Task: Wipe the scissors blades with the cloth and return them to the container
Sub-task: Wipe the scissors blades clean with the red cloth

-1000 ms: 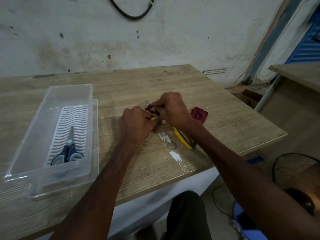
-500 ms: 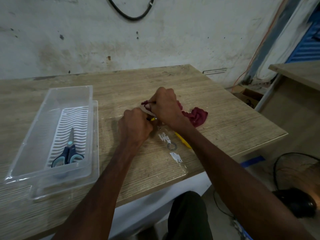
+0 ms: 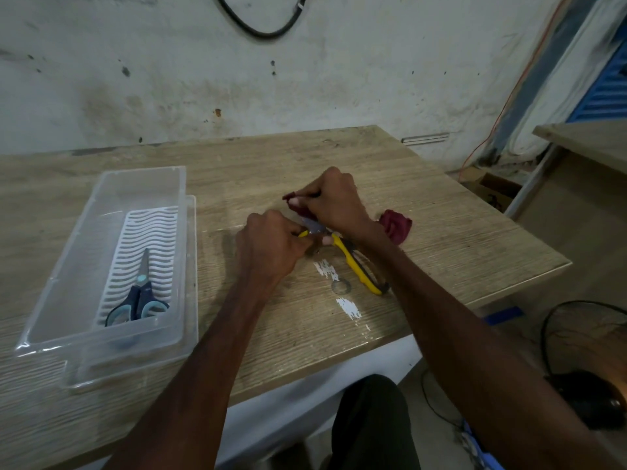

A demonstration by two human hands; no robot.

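Note:
Yellow-handled scissors lie on the wooden table, handles toward me. My left hand grips them near the pivot. My right hand pinches a dark red cloth around the blade; the blade is mostly hidden under cloth and fingers, and the cloth's loose end trails to the right of my wrist. A clear plastic container with a white ribbed insert stands at the left and holds blue-handled scissors.
White paint chips and a ring mark lie on the table in front of my hands. The table's right edge drops off near a second table. A black cable and a dark object lie on the floor at lower right.
My right hand has slid the cloth along the blade away from me, and the yellow handle is more exposed under my right wrist. My left hand stays put.

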